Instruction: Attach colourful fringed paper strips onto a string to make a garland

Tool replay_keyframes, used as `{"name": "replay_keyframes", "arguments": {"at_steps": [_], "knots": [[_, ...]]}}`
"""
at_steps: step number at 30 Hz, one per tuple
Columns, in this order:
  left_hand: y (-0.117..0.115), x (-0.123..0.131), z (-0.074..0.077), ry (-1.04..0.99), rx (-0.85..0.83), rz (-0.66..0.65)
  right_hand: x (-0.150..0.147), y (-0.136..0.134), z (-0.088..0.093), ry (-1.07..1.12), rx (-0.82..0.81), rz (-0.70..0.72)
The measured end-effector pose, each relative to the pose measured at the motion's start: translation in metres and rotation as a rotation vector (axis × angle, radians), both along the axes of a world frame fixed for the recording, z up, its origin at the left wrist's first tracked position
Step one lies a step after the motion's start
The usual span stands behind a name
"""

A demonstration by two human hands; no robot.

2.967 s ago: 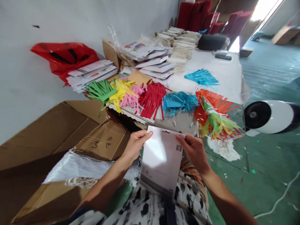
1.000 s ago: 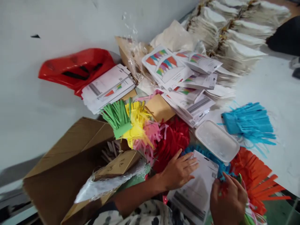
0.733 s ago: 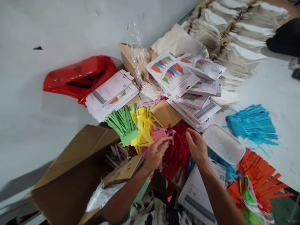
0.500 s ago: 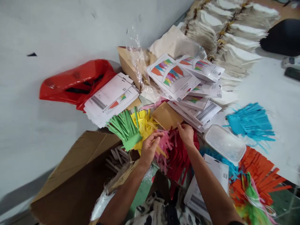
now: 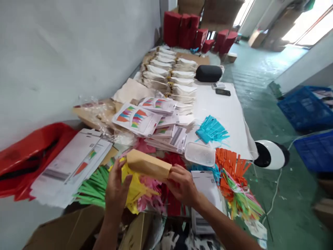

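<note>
A folded piece of brown kraft paper [image 5: 148, 164] is lifted above the tissue fringes, tilted down to the right. My right hand [image 5: 182, 184] pinches its right end. My left hand [image 5: 116, 185] is upright by the other end, thumb apart from the fingers, fingertips beside the paper's edge. Beneath lie a green tissue tassel [image 5: 92, 189], a yellow one [image 5: 134, 192], a pink one [image 5: 151, 198] and a dark red one [image 5: 175, 199], partly hidden by my hands and the paper.
Printed packs [image 5: 136, 118] are piled behind. Flat white boxes [image 5: 70, 166] and a red plastic bag [image 5: 33, 156] lie left. Right are a clear tub [image 5: 199, 154], blue [image 5: 212, 130] and orange tassels [image 5: 231, 163]. Cloth stacks [image 5: 183, 92] reach back; a cardboard box [image 5: 67, 227] stands in front.
My view has swung up and right, showing the floor and far table end. The brown paper, flat on the pile before, is now raised and folded by my right hand.
</note>
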State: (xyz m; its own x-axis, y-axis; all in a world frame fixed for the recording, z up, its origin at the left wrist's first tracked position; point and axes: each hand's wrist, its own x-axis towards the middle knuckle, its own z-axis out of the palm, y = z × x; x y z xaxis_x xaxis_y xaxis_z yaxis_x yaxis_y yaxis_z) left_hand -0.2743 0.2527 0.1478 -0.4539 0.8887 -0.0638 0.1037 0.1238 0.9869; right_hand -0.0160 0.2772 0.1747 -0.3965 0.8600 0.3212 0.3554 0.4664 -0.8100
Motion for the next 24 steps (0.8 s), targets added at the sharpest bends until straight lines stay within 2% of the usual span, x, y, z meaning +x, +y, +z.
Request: {"name": "replay_keyframes", "arguments": {"at_steps": [4,8,12,17,21,24], "knots": [[-0.002,0.027,0.017,-0.236,-0.193,-0.013,0.045,-0.018,0.013,0.024,-0.004,-0.009],[-0.005,0.048,0.03,-0.412,-0.371,-0.083,0.079,-0.027,0.017,0.022,-0.068,-0.069],[-0.008,0.071,0.046,-0.347,-0.491,-0.176,0.099,-0.033,0.015,0.135,-0.206,-0.173],[-0.01,0.095,0.063,-0.368,-0.563,-0.259,0.11,-0.037,0.016,0.257,-0.384,-0.34],[-0.014,0.103,0.063,-0.326,-0.552,-0.24,0.112,-0.041,0.017,0.332,-0.419,-0.377],[-0.017,0.108,0.06,-0.317,-0.542,-0.211,0.114,-0.044,0.016,0.359,-0.376,-0.398]]}}
